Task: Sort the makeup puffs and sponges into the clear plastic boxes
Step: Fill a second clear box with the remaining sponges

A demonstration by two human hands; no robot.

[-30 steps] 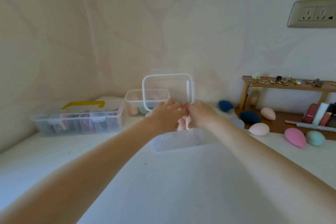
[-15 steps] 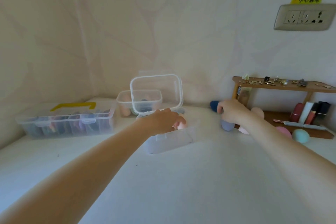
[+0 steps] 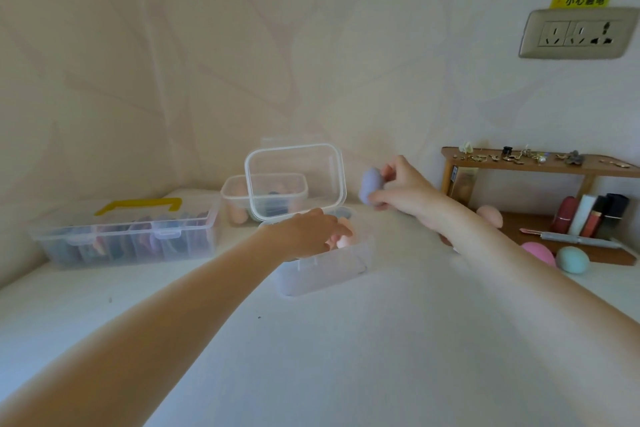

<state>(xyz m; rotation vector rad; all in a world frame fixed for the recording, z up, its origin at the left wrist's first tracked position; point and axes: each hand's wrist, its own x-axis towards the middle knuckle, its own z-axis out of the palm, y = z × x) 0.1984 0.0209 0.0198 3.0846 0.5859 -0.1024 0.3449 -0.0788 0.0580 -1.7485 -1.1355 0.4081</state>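
Observation:
A clear plastic box (image 3: 323,272) stands in the middle of the white table with its lid (image 3: 296,180) tipped up behind it. My left hand (image 3: 308,230) reaches over the box with relaxed fingers down among peach sponges (image 3: 343,239) inside. My right hand (image 3: 401,189) is raised to the right of the lid and pinches a lavender sponge (image 3: 370,185) between thumb and fingers. Loose sponges lie to the right: a peach one (image 3: 490,215), a pink one (image 3: 538,253) and a teal one (image 3: 573,259).
A second open clear box (image 3: 232,196) with sponges stands behind the lid. A long clear case with a yellow handle (image 3: 138,206) sits at the left. A wooden shelf (image 3: 540,165) with small trinkets and lipsticks (image 3: 588,215) stands against the right wall.
My right hand left the box, went right to the loose sponges, and has lifted the lavender sponge off the table toward the box. My left hand stayed over the box.

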